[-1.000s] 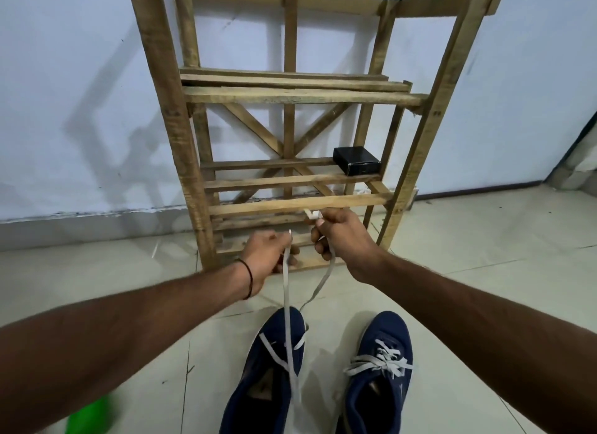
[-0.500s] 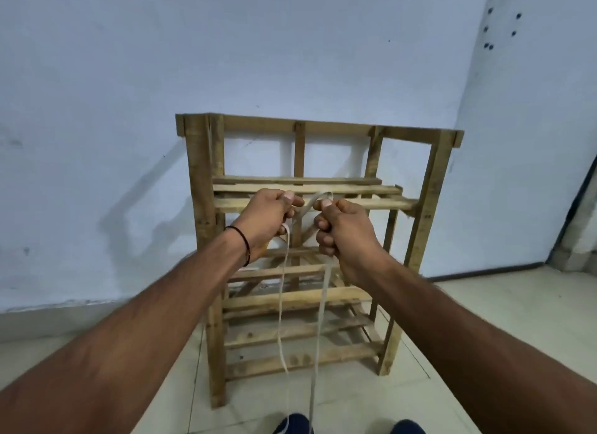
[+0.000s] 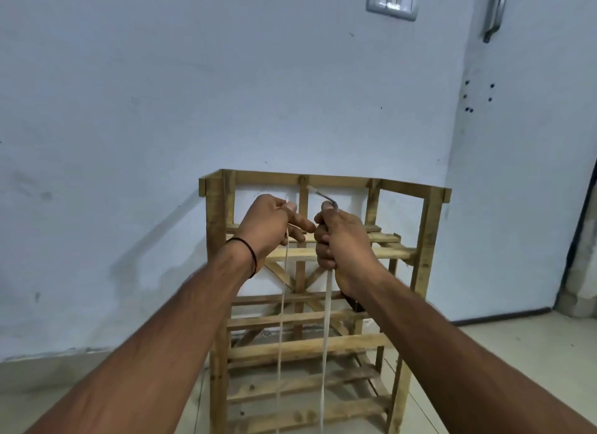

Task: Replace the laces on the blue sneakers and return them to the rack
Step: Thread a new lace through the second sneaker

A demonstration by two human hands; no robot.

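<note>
Step in hand, as judged: drawing both ends of the white lace (image 3: pixel 326 330) upward to take out slack and match their lengths. The left grip (image 3: pixel 271 227) sits in front of the top-left bay of the rack (image 3: pixel 426 239), thumb and forefinger clamped on the left strand, whose tip stands just above the thumb. The right grip (image 3: pixel 342 243) is just beside it, in front of the rack's middle upright, fingers curled in a fist round the right strand; that tip pokes out of the top of the fist and leans toward the rack's top rail. Neither grip is free; whether the knuckles touch, cannot tell. A dark band (image 3: pixel 250 256) circles the left wrist. Lace relative to grip: each strand drops from the underside of its grip, runs taut and near-parallel down across the front of the rack's shelves, and leaves the frame at the rack's foot. The blue sneakers are not in view; judged to lie on the floor before the rack, at the far end of both strands. To do it well: pull both sides with equal force, hold the grips level against one rack slat as reference, compare the tips, stop before the shoe lifts. Flat lace, so check each strand for twist. Risk: an uneven pull drags one end short
</note>
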